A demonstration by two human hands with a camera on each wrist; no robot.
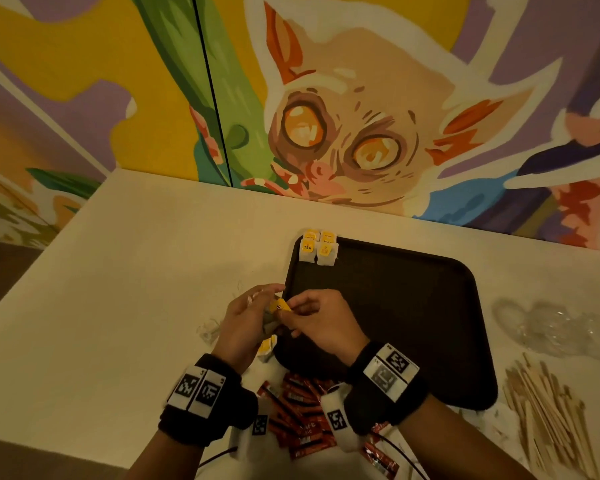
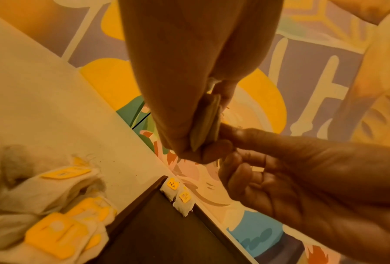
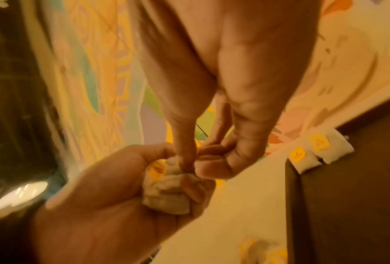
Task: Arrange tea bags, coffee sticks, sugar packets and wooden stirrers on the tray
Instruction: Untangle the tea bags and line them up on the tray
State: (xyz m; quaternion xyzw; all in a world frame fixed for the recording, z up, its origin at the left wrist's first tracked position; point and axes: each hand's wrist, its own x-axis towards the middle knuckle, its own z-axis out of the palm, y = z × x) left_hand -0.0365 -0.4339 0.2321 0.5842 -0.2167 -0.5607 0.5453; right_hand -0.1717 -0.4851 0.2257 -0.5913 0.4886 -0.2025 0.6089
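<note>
A dark tray (image 1: 413, 306) lies on the white table. Several tea bags with yellow tags (image 1: 317, 249) sit side by side at its far left corner, seen also as tea bags (image 2: 178, 194) and tea bags (image 3: 313, 151) in the wrist views. Just left of the tray's left edge, my left hand (image 1: 253, 317) grips a small bunch of tea bags (image 3: 169, 192). My right hand (image 1: 309, 313) pinches the top of that bunch at its yellow tag (image 1: 279, 305). More loose tea bags (image 2: 60, 223) lie on the table below my hands.
Red coffee sticks (image 1: 302, 414) are heaped at the table's near edge between my wrists. A pile of wooden stirrers (image 1: 548, 420) lies right of the tray, with crumpled clear plastic (image 1: 561, 327) behind it. A painted wall stands behind the table.
</note>
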